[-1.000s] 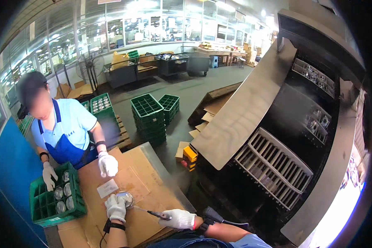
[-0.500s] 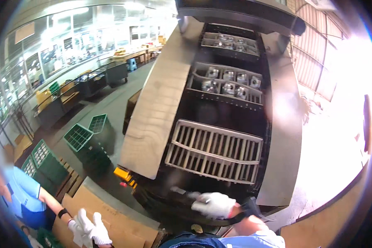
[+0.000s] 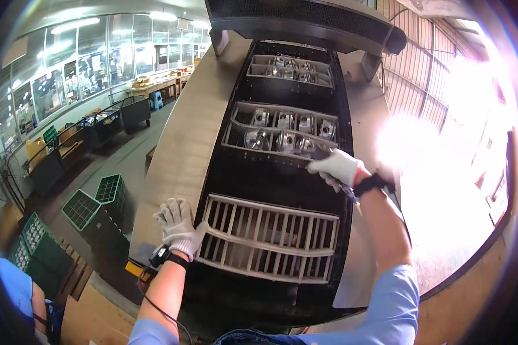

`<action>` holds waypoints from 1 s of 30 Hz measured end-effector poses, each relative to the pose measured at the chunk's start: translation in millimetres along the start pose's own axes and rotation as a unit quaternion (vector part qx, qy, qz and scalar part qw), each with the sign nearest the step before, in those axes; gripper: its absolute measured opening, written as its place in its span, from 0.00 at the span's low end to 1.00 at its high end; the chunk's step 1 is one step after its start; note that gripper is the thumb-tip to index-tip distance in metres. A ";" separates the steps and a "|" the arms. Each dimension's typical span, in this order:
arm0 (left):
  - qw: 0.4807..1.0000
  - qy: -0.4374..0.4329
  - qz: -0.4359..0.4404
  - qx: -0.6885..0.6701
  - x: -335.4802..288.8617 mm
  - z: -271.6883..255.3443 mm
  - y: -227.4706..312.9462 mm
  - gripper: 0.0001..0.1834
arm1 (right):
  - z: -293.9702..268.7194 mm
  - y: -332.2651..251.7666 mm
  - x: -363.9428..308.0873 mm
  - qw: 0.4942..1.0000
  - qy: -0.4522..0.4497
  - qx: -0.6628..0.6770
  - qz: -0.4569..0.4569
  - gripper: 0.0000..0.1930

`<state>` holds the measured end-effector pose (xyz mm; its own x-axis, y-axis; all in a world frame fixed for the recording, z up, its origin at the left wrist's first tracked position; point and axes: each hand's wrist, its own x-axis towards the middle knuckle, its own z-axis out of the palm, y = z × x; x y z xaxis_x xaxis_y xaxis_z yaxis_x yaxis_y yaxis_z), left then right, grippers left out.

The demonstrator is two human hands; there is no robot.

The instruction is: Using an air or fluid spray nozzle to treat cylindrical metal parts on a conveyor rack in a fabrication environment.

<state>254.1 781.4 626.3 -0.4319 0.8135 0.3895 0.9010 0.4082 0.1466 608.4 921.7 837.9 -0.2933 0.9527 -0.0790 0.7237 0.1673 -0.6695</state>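
Note:
My left hand (image 3: 178,225) wears a white glove and lies with spread fingers on the metal side panel (image 3: 175,149), beside the near left corner of a slatted metal rack (image 3: 269,252). My right hand (image 3: 336,168), also gloved, is closed round a slim grey tool that is mostly hidden by the fingers. Its tip reaches the front right of the middle rack (image 3: 242,148). Several shiny metal pistons (image 3: 286,141) stand in two rows in that rack. Whether the tool touches a piston, I cannot tell.
The racks stand on a black conveyor (image 3: 265,172) under a dark hood (image 3: 305,26). Farther back is another rack of pistons (image 3: 290,72). Green crates (image 3: 80,210) stand at the left. A co-worker's blue sleeve (image 3: 11,293) shows at the lower left.
My right hand has moved forward from the conveyor's near end to the middle rack. My left hand has come from beside the co-worker's gloved hand onto the side panel. The view has shifted.

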 end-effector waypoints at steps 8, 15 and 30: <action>0.998 0.013 -0.005 -0.054 10.7 24.5 1.1 0.46 | 15.6 -38.0 115.1 0.982 0.140 -0.120 -0.049 0.22; 0.999 0.009 0.005 -0.052 17.1 23.0 3.7 0.44 | -66.0 18.8 96.0 0.977 0.200 -0.077 0.013 0.19; 0.961 -0.026 0.156 -0.227 137.7 -50.7 147.9 0.43 | -51.3 142.3 -62.2 0.958 0.062 0.268 0.087 0.08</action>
<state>329.9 932.8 747.6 -0.1289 0.8914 0.4345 0.9062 -0.0721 0.4167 761.7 899.3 785.5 -0.0976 0.9825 -0.1584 0.3214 -0.1196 -0.9394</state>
